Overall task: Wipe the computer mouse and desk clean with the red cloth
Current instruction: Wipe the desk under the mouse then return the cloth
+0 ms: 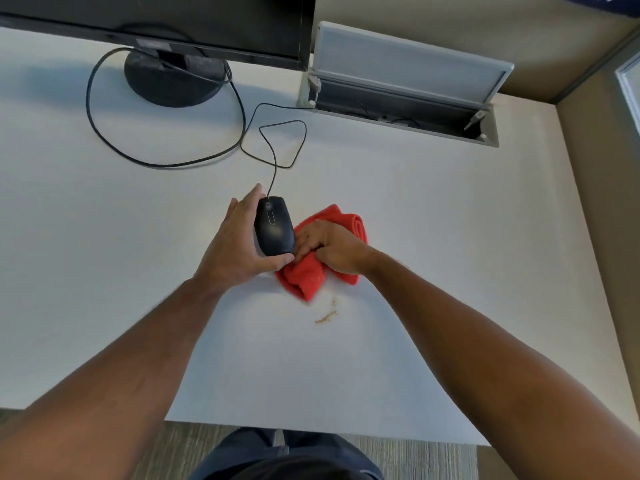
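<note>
White surface [415,209], mid-frame: black mouse [274,226] gripped from its left side by left hand [231,251], thumb curled round the near end, fingers [250,197] stretched along the far left flank, close together. Whether lifted or resting, cannot tell. Red cloth [313,271] bunched just right of the mouse, touching its right edge, pressed down under right hand [330,247]; those fingers [304,242] bent and held together on the cloth, tips against the mouse's lower right side. Cloth folds poking out beyond the hand at far right and toward the near edge. Small trail of tan crumbs [327,315] on the surface just nearer than the cloth, apart from it. Thin mouse cord [277,147] running away from the mouse nose, looping once, then off toward an open cable hatch [398,109] sunk into the surface at upper right, grey lid [408,60] tilted up behind it. Thicker black cable [104,133] sweeping in a wide arc left of the cord, back to the round monitor stand [173,77]. Monitor [173,19] across the top left, lower edge overhanging the stand. Beige partition [588,202] closing the right side. Both forearms bare, converging from the lower corners.
</note>
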